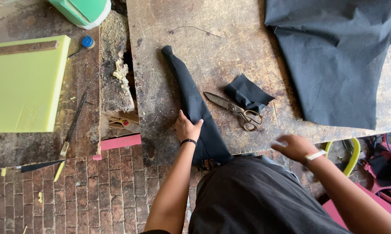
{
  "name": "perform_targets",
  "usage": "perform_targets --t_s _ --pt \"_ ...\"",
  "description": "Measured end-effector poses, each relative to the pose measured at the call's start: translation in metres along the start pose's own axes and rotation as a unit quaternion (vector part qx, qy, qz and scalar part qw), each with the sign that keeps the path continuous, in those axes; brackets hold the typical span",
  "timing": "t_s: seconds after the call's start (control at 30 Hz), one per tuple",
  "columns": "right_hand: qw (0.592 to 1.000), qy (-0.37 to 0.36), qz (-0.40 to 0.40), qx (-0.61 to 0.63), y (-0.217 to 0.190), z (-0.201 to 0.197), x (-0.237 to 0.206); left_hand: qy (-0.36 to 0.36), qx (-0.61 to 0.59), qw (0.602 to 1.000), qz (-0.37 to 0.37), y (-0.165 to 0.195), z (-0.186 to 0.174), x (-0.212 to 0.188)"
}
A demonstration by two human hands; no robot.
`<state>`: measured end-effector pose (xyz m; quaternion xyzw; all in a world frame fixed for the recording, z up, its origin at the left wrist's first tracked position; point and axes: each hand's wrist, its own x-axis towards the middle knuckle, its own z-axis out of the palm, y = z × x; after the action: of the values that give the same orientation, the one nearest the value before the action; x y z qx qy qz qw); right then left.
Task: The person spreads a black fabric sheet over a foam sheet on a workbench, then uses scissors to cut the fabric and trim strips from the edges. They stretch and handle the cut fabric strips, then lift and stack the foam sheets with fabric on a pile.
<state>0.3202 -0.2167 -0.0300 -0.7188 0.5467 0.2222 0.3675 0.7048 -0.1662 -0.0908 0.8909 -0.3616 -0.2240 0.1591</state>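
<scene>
My left hand (pixel 186 128) rests on a long folded strip of black fabric (pixel 191 93) that runs from the table's middle down over its near edge; thumb and fingers pinch its left side. My right hand (pixel 293 146) hovers blurred at the table's near edge, fingers apart, holding nothing. A pair of metal scissors (pixel 232 108) lies between the hands, blades pointing far left. A small folded black scrap (pixel 247 93) sits just beyond the scissors.
A large black cloth (pixel 338 56) covers the table's far right. The worn wooden table (pixel 230 39) has a broken gap on its left. A yellow-green board (pixel 24 84), a green container (pixel 82 11) and a blue cap (pixel 88 41) lie left. Brick floor below.
</scene>
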Motion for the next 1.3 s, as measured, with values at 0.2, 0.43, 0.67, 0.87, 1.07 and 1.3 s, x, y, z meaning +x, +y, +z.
perform_targets --t_s 0.2,0.43,0.67,0.87,1.07,1.3 --pt "0.966 0.187 -0.173 -0.047 -0.083 -0.022 0.089 -0.020 -0.011 1.000 -0.004 0.009 0.018 0.002" --pt "0.972 0.154 -0.179 -0.003 -0.079 -0.025 0.143 0.023 -0.143 0.986 -0.084 -0.043 0.012 -0.023" --pt "0.967 -0.076 -0.099 0.223 -0.102 -0.018 0.183 0.137 -0.271 0.922 -0.241 -0.120 -0.040 -0.115" --pt "0.981 -0.097 -0.164 -0.032 -0.186 0.003 0.126 0.108 -0.309 0.923 -0.203 -0.138 -0.071 -0.174" --pt "0.879 -0.199 -0.429 -0.059 -0.292 0.099 0.022 0.075 -0.528 0.786 -0.312 -0.144 -0.068 -0.177" --pt "0.833 -0.302 -0.460 -0.062 -0.362 0.216 -0.058 0.302 -0.580 0.686 -0.319 -0.290 -0.099 -0.284"
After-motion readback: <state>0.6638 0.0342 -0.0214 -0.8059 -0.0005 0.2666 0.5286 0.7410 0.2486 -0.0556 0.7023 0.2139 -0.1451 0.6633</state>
